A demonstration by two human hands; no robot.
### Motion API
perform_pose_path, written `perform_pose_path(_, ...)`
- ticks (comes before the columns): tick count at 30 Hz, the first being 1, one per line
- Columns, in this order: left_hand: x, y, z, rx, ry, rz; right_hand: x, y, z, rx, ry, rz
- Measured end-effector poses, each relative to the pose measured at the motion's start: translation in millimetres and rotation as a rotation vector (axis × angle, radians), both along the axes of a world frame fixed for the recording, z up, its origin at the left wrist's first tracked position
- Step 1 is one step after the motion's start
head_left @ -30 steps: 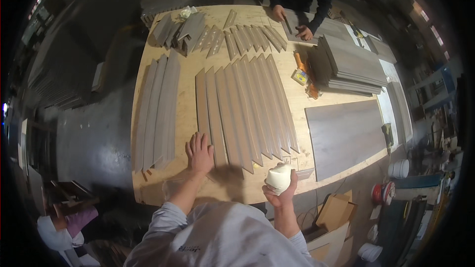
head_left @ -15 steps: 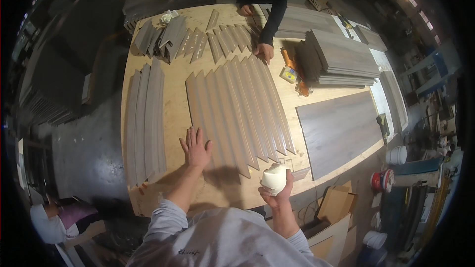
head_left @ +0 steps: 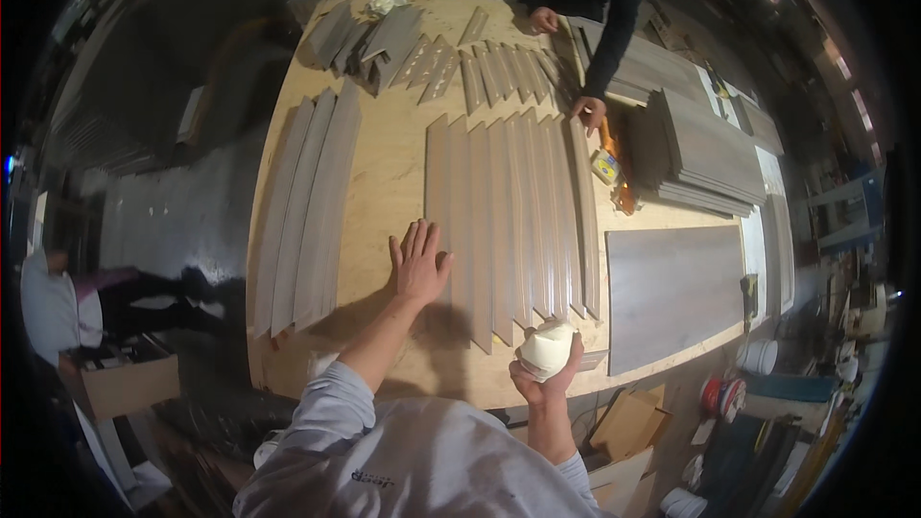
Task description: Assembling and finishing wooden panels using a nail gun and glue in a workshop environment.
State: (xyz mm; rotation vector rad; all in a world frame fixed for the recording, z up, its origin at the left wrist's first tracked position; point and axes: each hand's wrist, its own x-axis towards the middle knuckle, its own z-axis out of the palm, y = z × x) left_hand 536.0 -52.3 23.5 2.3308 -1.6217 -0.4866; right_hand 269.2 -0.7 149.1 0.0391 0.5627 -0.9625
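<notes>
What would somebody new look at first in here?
Probably the long strips with slanted ends, lying side by side in the middle of the wooden table. Next, the cream-white bundle in the person's right grip, by the table's near edge.

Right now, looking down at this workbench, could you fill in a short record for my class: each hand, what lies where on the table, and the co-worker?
Left hand: palm down at the left edge of the row of long strips
Right hand: holding a cream-coloured rounded bundle
Table, left side: long grey boards
Far side: short angled pieces
Right side: stacked grey panels, with a single flat panel nearer
Co-worker's hand: at the far right end of the strips
</notes>
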Motion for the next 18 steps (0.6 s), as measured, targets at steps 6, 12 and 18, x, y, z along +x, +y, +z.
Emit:
perform_pose_path(6, 40, 27, 19, -0.291, 0.033, 0.179, -5, 0, 5, -0.077, -0.054, -0.045)
perform_pose_path(12, 75, 48, 32, -0.107, -0.14, 0.232, 0, 0, -1, -0.039, -0.088, -0.006)
perform_pose_path(18, 103, 39, 74, -0.191, -0.365, 0.339, 4, 5, 6, -0.053, -0.086, 0.008)
